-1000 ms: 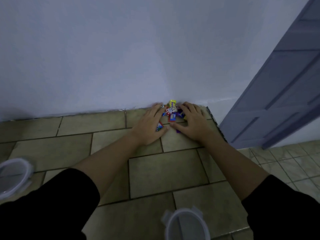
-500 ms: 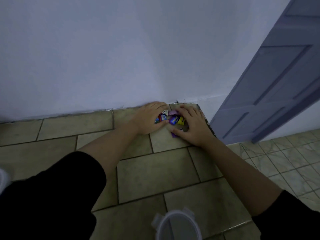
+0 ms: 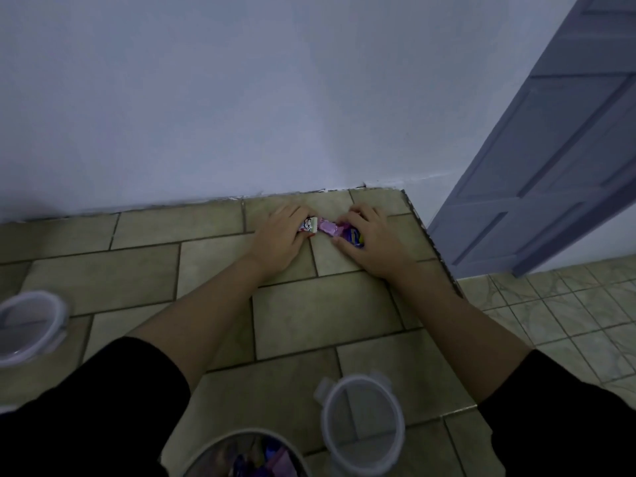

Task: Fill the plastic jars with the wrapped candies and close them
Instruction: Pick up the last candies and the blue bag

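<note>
left hand [image 3: 280, 237] and right hand [image 3: 375, 244] grip wrapped candies [image 3: 327, 227] on tiled floor [image 3: 320, 304]

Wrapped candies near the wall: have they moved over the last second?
Yes: the wrapped candies now lie farther from the wall base, raked toward the person.

Wrapped candies [image 3: 327, 228]: small heap, pink, white and blue wrappers, lay on the tiled floor [image 3: 309, 311]. Plastic jar [image 3: 220, 442]: open, upright, part-filled. Near lid [image 3: 361, 425] and far-left lid [image 3: 27, 327]: clear, lay flat.
</note>
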